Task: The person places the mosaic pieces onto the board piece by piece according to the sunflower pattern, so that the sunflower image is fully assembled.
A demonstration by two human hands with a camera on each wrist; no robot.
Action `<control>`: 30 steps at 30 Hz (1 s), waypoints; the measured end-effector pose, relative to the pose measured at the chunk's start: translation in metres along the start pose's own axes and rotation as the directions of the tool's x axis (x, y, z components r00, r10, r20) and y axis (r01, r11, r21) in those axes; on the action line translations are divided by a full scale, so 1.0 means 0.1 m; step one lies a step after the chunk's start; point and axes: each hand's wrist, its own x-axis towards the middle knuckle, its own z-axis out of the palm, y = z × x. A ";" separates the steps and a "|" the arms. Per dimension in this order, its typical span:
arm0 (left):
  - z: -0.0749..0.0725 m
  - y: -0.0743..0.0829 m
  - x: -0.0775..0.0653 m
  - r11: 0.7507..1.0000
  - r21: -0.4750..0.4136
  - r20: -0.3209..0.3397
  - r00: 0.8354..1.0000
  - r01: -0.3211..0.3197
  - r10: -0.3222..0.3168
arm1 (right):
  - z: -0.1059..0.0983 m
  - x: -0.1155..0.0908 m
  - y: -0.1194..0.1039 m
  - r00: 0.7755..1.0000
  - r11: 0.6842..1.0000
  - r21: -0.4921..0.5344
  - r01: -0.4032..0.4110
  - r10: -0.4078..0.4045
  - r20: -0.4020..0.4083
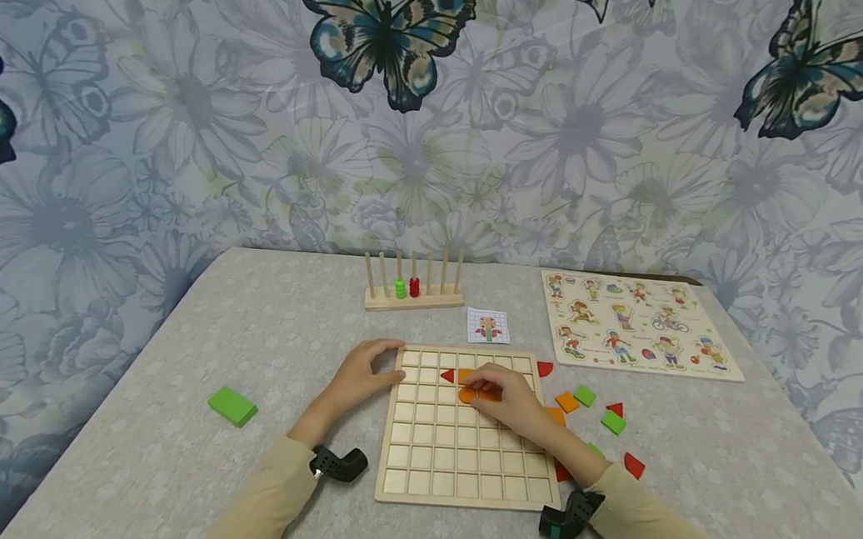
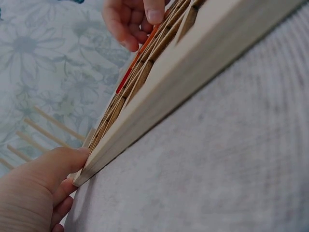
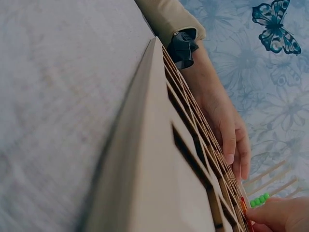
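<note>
My left hand [image 1: 356, 384] holds the far left corner of a wooden grid board [image 1: 444, 458], its thumb on the rim and other fingers at the edge below in the left wrist view. Over the upper right part of the board, my right hand [image 1: 510, 400] has its thumb and fingertips on an orange piece [image 1: 489, 395], which they partly hide. Beside it lie a rounded orange piece [image 1: 465, 395] and an orange square [image 1: 464, 376] in the cells. A red triangle [image 1: 447, 376] sits in the cell left of the square.
Loose red, green and orange pieces lie right of the board, among them a green square [image 1: 613, 422]. A pattern card [image 1: 488, 327] and a peg stand [image 1: 414, 303] stand behind it. A picture puzzle [image 1: 641, 326] is at the back right, a green block [image 1: 232, 406] at left.
</note>
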 end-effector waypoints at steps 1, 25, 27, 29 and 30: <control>0.00 0.00 0.00 1.000 -0.001 0.000 1.000 -0.002 0.002 | -0.01 0.00 -0.01 1.000 1.000 0.004 -0.007 0.007 0.001; 0.02 -0.03 0.01 1.000 -0.002 0.006 1.000 -0.004 0.004 | -0.94 -0.67 0.29 0.983 0.977 -0.111 -0.181 0.181 -0.012; 0.01 -0.04 0.02 1.000 0.006 0.005 1.000 -0.001 0.001 | -1.01 -0.70 0.31 0.980 0.974 -0.112 -0.198 0.199 0.000; 0.02 -0.05 0.03 1.000 0.013 0.008 1.000 0.001 -0.001 | -1.06 -0.74 0.33 0.973 0.969 -0.098 -0.228 0.230 0.007; 0.03 -0.06 0.04 1.000 0.014 0.010 1.000 0.004 -0.004 | -1.08 -0.75 0.34 0.969 0.966 -0.086 -0.246 0.247 0.009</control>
